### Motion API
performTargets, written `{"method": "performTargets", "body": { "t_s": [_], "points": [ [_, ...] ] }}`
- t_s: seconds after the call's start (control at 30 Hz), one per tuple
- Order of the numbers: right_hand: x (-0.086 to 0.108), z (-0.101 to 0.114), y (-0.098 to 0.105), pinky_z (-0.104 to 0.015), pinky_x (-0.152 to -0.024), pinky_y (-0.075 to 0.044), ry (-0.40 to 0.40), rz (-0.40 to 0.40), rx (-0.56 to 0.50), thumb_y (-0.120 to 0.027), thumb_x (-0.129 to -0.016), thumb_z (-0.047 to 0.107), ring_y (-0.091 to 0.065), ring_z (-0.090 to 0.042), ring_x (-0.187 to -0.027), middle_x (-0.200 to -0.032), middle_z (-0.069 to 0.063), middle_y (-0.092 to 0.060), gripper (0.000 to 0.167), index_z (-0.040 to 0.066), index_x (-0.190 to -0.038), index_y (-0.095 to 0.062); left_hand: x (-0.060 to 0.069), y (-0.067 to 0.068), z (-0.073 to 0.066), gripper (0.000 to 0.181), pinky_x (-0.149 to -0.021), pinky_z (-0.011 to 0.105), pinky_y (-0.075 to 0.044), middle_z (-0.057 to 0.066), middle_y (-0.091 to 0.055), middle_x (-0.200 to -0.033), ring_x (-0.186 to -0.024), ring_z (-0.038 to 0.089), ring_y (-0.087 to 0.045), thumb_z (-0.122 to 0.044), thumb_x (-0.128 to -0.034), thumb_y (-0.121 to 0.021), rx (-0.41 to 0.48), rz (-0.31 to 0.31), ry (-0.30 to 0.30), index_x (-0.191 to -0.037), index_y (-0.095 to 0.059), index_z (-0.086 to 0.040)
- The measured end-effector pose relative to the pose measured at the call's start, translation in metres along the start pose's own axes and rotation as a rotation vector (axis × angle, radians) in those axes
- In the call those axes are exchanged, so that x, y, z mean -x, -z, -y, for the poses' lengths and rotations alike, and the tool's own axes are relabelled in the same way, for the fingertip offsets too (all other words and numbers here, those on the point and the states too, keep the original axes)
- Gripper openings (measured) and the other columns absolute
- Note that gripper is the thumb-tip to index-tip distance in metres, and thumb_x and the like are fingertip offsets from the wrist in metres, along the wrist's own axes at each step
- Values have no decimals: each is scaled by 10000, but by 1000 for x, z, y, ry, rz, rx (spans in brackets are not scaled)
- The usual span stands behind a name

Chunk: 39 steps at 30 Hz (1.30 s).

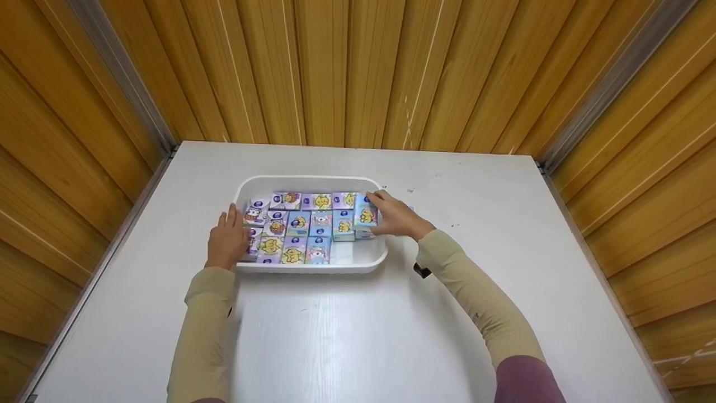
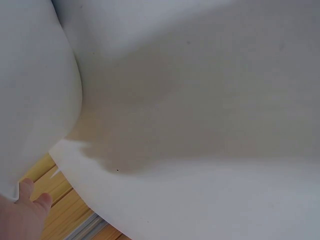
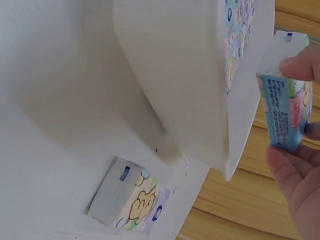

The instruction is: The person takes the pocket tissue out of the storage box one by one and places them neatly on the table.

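The right hand (image 1: 396,217) pinches a blue pack with a yellow cartoon figure (image 1: 366,211) over the right end of a white tray (image 1: 302,268). In the right wrist view, thumb and fingers of that hand (image 3: 300,185) hold the pack (image 3: 282,110) by its ends. At the tray's left rim, the left hand (image 1: 226,239) rests with its fingers pointing forward; in the left wrist view only part of the hand (image 2: 25,215) shows beside the tray wall (image 2: 37,100). Rows of purple and blue packs (image 1: 298,223) lie in the tray.
Another pack (image 3: 132,197) lies on the white table (image 1: 313,336) just outside the tray's right end, mostly hidden by the right hand in the head view. Bare tray floor shows at the front right corner. Wood-patterned walls (image 1: 335,73) stand behind and at both sides.
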State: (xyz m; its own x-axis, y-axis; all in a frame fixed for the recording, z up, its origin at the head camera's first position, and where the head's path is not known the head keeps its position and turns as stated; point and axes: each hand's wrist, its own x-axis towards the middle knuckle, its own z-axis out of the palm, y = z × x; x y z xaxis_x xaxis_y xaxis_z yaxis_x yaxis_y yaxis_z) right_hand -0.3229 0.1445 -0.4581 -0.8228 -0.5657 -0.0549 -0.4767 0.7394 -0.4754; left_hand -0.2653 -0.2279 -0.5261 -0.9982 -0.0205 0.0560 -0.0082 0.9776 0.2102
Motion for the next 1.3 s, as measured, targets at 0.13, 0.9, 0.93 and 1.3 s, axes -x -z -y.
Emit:
{"method": "performTargets", "body": {
  "t_s": [0.13,0.9,0.93,1.3],
  "points": [
    [2,-14,8,-366,-1028,-346,-47,-40,-15,-699,-691,208,-411,-244,-1209,-1353,-122,-339,867,78,-1405,-225,1,0,1,552,-985,566,-287,223,-124,-1457,-1305,411,-188,-227,-928,-339,-5,-1,0,-1362,-202,86],
    [31,-91,29,-463,-996,-351,-238,-61,64,-685,-703,233,-428,-322,-1136,-1344,-222,-311,864,10,-1393,-216,0,2,2,551,-982,558,-299,215,-137,-1457,-1310,402,-186,-235,-926,-339,-10,-11,-9,-1360,-218,81],
    [32,-94,29,-471,-996,-347,-240,-55,77,-688,-703,229,-425,-331,-1142,-1343,-231,-310,865,1,-1391,-216,0,2,2,551,-988,558,-290,213,-129,-1460,-1313,401,-177,-236,-927,-333,-8,-2,-6,-1363,-211,79],
    [41,-114,28,-491,-1012,-321,-296,11,194,-679,-718,224,-404,-359,-1173,-1336,-236,-321,840,8,-1390,-223,0,0,2,549,-994,558,-281,206,-127,-1463,-1314,397,-177,-236,-927,-339,12,0,1,-1364,-217,74]
  ]
}}
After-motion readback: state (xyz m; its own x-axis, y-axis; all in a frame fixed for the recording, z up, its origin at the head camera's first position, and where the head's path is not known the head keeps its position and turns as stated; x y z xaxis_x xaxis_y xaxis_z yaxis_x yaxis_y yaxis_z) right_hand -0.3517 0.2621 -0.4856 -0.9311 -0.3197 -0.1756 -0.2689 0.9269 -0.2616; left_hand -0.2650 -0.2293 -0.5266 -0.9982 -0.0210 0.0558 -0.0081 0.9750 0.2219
